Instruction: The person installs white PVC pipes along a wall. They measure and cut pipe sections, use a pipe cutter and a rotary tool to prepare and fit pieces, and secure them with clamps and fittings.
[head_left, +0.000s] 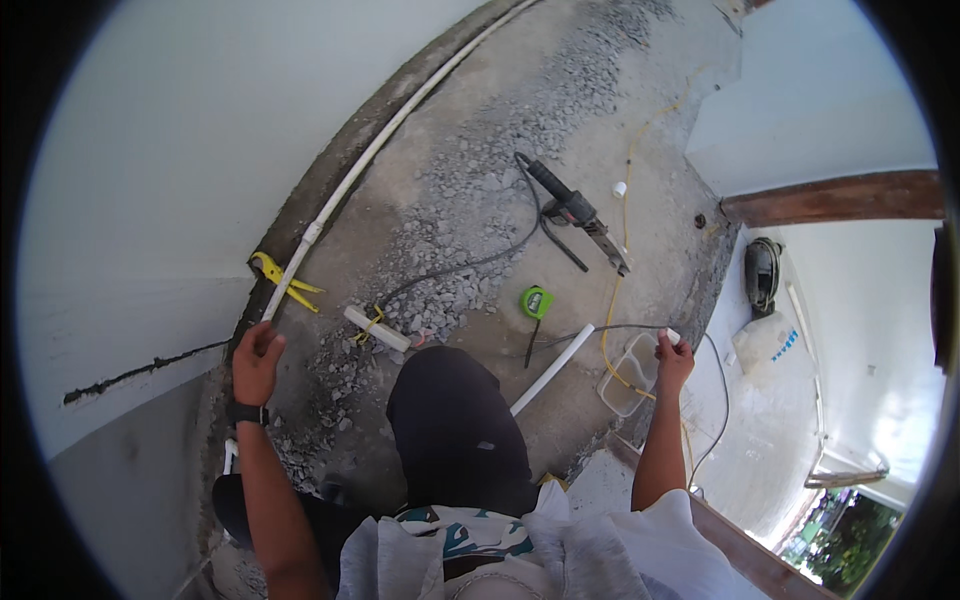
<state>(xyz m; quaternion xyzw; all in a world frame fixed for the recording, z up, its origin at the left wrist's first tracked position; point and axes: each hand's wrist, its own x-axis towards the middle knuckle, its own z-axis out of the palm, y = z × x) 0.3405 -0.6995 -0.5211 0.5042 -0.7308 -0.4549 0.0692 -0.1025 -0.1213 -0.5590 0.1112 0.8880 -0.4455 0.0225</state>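
Note:
My left hand (pixel 257 365) is closed around the near end of a long white plastic pipe (pixel 350 182), which lies in a groove at the foot of the left wall. A wider coupling (pixel 312 232) sits on that pipe a little beyond my fingers. Beside it rests a yellow-handled pipe cutter (pixel 290 286), partly behind the pipe. Out to the right, above a clear plastic tub (pixel 625 385), my right hand (pixel 677 362) pinches a small white pipe fitting (pixel 672 337). My fingers hide part of it.
Rubble (pixel 450 235) covers much of the concrete floor. A corded power tool (pixel 580 215), a green tape measure (pixel 536 301), a loose white pipe (pixel 555 367), another white fitting (pixel 619 189) and a white power strip (pixel 376 328) lie about. A yellow cord (pixel 627 210) crosses the floor.

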